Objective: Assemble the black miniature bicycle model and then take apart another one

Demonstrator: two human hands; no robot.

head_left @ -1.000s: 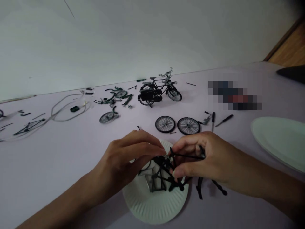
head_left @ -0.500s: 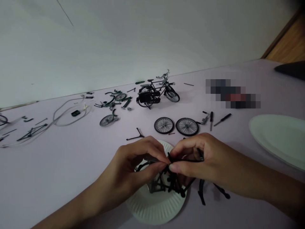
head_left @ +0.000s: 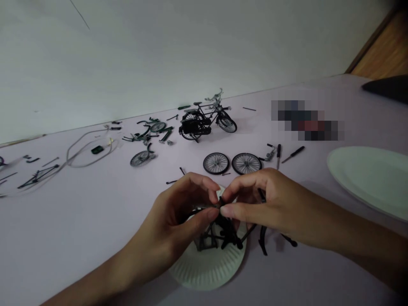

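Note:
My left hand (head_left: 178, 216) and my right hand (head_left: 258, 204) meet fingertip to fingertip over a small white paper plate (head_left: 207, 267). Both pinch a black model bicycle frame (head_left: 219, 233) that hangs just above the plate. The left thumb and fingers close on a thin part at the frame's front end. The right hand grips the frame's top tube. A black mudguard piece (head_left: 263, 240) lies on the table under the right hand.
Two loose spoked wheels (head_left: 231, 163) lie beyond the hands, with small screwdrivers (head_left: 287, 153) to their right. A finished black model bicycle (head_left: 207, 119) stands farther back, green bicycle parts (head_left: 149, 131) left of it. A large white plate (head_left: 372, 178) sits at the right.
Both hands have drawn closer together and lifted the frame slightly. The left fingers have closed into a pinch at the frame's front. The view has shifted a little.

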